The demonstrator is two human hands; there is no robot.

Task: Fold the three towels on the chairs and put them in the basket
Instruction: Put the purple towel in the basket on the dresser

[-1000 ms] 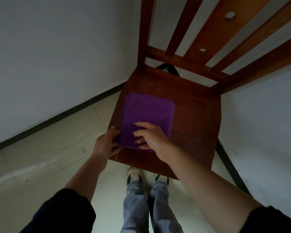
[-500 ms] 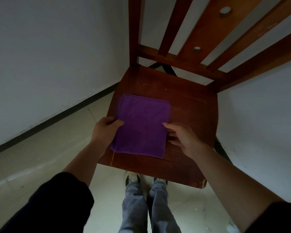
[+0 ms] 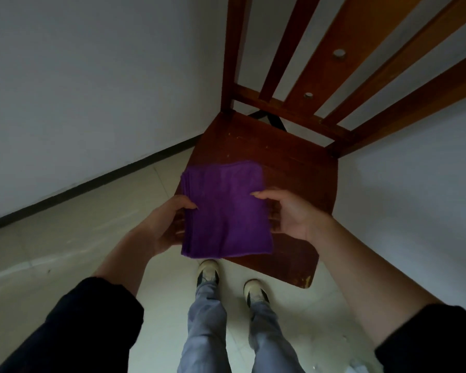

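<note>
A purple towel [image 3: 225, 210], folded into a thick square, is held flat just above the front of a dark wooden chair seat [image 3: 293, 162]. My left hand [image 3: 167, 224] grips its left edge, thumb on top and fingers underneath. My right hand [image 3: 291, 214] grips its right edge the same way. The towel's near edge hangs past the seat's front. No basket and no other towel are in view.
The chair's slatted back [image 3: 334, 63] rises at the upper right, close to a corner of white walls [image 3: 92, 90] with a dark baseboard [image 3: 92, 181]. Pale tiled floor [image 3: 65, 251] lies to the left. My legs and shoes [image 3: 207, 273] stand just before the seat.
Both hands moved from pressing on the towel to gripping its side edges. The towel has come up off the seat and toward me.
</note>
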